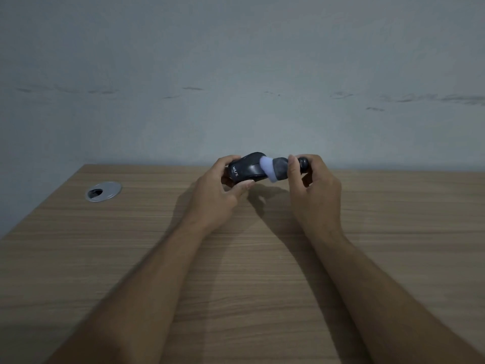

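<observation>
Left hand [217,190] on mouse [246,168], right hand [315,185] on brush [279,170] — wooden desk [131,258], grey wall [236,61]

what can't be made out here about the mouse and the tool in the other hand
1. Head view: the mouse, its underside and left end covered by the left hand.
2. Head view: the pale-tipped tool, its handle mostly wrapped by the right hand; its make is too blurred to tell.
3. Head view: inside the desk grommet, too dark and small.
</observation>
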